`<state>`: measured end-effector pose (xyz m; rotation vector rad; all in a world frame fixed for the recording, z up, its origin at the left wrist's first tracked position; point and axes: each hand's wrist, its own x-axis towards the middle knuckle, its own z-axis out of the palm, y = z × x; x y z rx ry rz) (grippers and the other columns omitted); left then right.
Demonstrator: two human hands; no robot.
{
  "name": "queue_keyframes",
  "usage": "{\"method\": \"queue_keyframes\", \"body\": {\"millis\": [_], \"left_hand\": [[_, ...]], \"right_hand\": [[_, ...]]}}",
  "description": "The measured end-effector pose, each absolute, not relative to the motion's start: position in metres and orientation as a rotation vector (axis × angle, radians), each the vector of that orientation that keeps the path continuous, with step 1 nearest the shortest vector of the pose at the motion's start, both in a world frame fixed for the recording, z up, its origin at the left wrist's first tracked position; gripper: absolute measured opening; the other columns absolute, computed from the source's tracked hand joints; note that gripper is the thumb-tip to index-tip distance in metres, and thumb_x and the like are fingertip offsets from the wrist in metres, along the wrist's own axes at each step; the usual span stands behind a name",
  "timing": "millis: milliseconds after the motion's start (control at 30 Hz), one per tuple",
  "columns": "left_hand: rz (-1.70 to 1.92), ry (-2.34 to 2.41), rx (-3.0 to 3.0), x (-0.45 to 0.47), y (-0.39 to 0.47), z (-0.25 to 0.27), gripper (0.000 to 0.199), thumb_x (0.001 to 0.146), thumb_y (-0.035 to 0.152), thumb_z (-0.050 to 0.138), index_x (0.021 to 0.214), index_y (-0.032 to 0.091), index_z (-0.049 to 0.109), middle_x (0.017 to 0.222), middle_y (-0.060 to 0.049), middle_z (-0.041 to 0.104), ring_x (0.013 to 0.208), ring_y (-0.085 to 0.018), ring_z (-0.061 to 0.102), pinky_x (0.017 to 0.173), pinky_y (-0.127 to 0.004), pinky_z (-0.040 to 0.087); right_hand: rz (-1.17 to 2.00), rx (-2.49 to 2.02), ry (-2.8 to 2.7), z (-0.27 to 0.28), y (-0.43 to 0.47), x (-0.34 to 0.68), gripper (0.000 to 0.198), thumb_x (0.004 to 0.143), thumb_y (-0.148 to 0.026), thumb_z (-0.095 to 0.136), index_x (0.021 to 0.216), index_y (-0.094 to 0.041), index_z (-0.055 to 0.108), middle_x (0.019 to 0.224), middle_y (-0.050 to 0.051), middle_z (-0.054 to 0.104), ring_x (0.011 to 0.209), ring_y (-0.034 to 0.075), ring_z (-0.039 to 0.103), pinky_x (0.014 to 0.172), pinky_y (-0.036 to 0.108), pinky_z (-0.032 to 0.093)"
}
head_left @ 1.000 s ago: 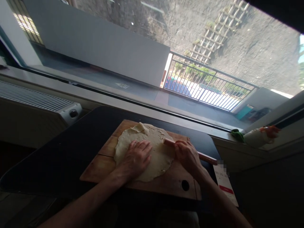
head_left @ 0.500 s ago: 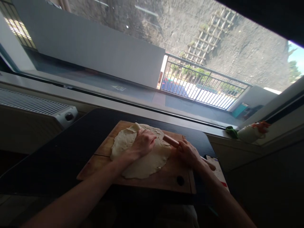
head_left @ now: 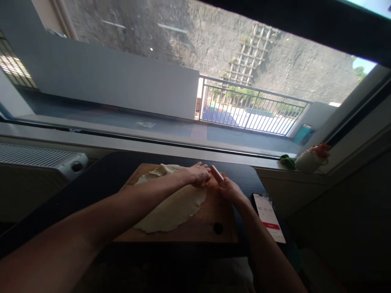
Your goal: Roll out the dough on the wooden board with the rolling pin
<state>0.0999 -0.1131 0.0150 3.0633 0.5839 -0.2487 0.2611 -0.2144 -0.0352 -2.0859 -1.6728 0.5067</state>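
Observation:
A thin, wide sheet of pale dough lies on a wooden cutting board, with a raised fold along its far left side. My left hand is at the dough's far right edge, its fingers bent down and closed on that edge; the fingertips are partly hidden. My left forearm crosses over the sheet and covers part of it. Just to the right, my right hand grips a pinkish rolling pin. Only the pin's far end shows, pointing away, close to my left fingers.
The board rests on a black table. A phone showing a timer lies at the table's right edge. On the sill stand a white pot and a green cloth-like item. A radiator is at left, below the window.
My left hand has moved right, from the dough's upper middle to its far right edge. The rolling pin now points more steeply away, and the phone is uncovered. The view has shifted.

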Motion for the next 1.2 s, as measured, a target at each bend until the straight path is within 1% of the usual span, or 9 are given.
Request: {"method": "queue_keyframes", "body": {"millis": [200,333,400,467,600,700,933,1067,1200], "left_hand": [[-0.386,0.584,3.055,0.110,-0.116,0.014,0.014,0.075,0.020,0.058,0.087,0.024,0.064,0.111,-0.004,0.064,0.106,-0.022,0.053,0.099,-0.043,0.031],[-0.430,0.566,3.057,0.114,-0.116,0.012,0.026,0.071,0.014,0.061,0.095,0.023,0.063,0.127,-0.006,0.056,0.119,-0.027,0.046,0.102,-0.049,0.029],[-0.437,0.560,3.060,0.114,-0.116,0.013,0.025,0.071,0.014,0.060,0.094,0.022,0.063,0.133,-0.007,0.052,0.123,-0.029,0.043,0.102,-0.052,0.028],[-0.441,0.569,3.059,0.111,-0.115,0.015,0.020,0.072,0.014,0.059,0.090,0.022,0.064,0.129,-0.007,0.055,0.120,-0.028,0.044,0.101,-0.052,0.029],[-0.461,0.599,3.057,0.105,-0.111,0.023,0.017,0.072,0.015,0.058,0.085,0.023,0.064,0.105,-0.004,0.065,0.107,-0.023,0.052,0.103,-0.052,0.026],[-0.494,0.606,3.063,0.104,-0.109,0.028,0.014,0.073,0.017,0.057,0.082,0.025,0.065,0.092,-0.002,0.067,0.103,-0.022,0.053,0.106,-0.052,0.022],[-0.567,0.704,3.055,0.106,-0.107,0.032,0.009,0.071,0.024,0.061,0.068,0.021,0.069,0.097,-0.009,0.068,0.111,-0.030,0.048,0.104,-0.059,0.019],[-0.616,0.736,3.002,0.105,-0.106,0.035,0.011,0.070,0.022,0.060,0.072,0.023,0.070,0.100,-0.008,0.068,0.110,-0.030,0.049,0.102,-0.060,0.022],[-0.653,0.719,2.939,0.104,-0.108,0.038,0.022,0.068,0.016,0.057,0.081,0.028,0.071,0.099,-0.003,0.069,0.110,-0.026,0.049,0.103,-0.059,0.021]], "right_hand": [[0.486,-2.146,-1.665,-0.041,-0.210,0.261,0.040,0.084,-0.046,0.052,0.116,-0.022,0.057,0.101,0.006,0.065,0.092,0.021,0.062,0.070,0.025,0.042],[0.474,-2.185,-1.654,-0.042,-0.208,0.261,0.042,0.084,-0.046,0.051,0.118,-0.021,0.055,0.100,0.006,0.066,0.092,0.021,0.063,0.071,0.026,0.043],[0.478,-2.171,-1.666,-0.041,-0.208,0.261,0.045,0.084,-0.049,0.051,0.117,-0.020,0.055,0.100,0.007,0.066,0.091,0.022,0.063,0.069,0.026,0.043],[0.483,-2.166,-1.671,-0.039,-0.209,0.260,0.045,0.083,-0.049,0.052,0.118,-0.020,0.055,0.101,0.006,0.065,0.092,0.021,0.063,0.070,0.025,0.043],[0.512,-2.191,-1.657,-0.032,-0.212,0.258,0.046,0.084,-0.047,0.053,0.121,-0.020,0.055,0.102,0.007,0.065,0.095,0.022,0.062,0.073,0.026,0.043],[0.529,-2.188,-1.654,-0.026,-0.214,0.255,0.048,0.084,-0.045,0.053,0.126,-0.022,0.052,0.105,0.008,0.064,0.098,0.023,0.061,0.075,0.026,0.043],[0.500,-2.209,-1.635,-0.021,-0.218,0.251,0.047,0.085,-0.039,0.053,0.129,-0.023,0.049,0.107,0.007,0.064,0.099,0.023,0.061,0.077,0.027,0.044],[0.498,-2.200,-1.629,-0.026,-0.217,0.253,0.046,0.085,-0.042,0.053,0.126,-0.023,0.050,0.107,0.007,0.064,0.099,0.023,0.061,0.077,0.027,0.044],[0.500,-2.178,-1.623,-0.033,-0.212,0.256,0.049,0.084,-0.049,0.051,0.124,-0.021,0.050,0.105,0.008,0.064,0.097,0.024,0.062,0.075,0.029,0.045]]}}
